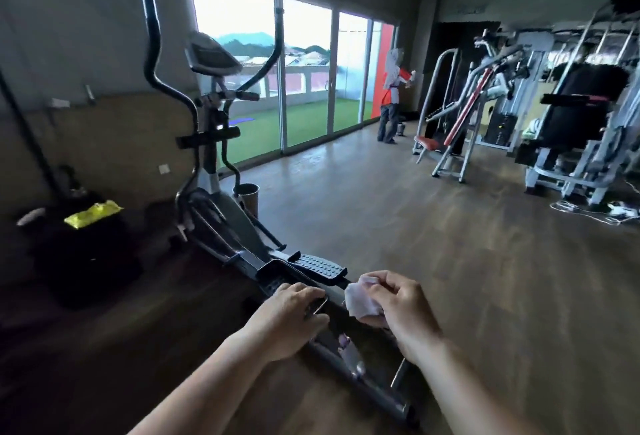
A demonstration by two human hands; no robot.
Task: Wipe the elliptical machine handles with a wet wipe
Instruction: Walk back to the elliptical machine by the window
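Note:
The elliptical machine stands ahead of me at the left, with its console up high. Its long left handle and right handle rise on either side of the console, both well beyond my hands. My right hand pinches a crumpled white wet wipe low over the machine's rear rail. My left hand curls around a small dark object with a shiny edge, just left of the wipe. The pedals lie right beyond my fingers.
A yellow packet lies on a black bag at the left wall. A dark bin sits by the glass doors. A person stands at the far window. Weight machines and floor cables fill the right side.

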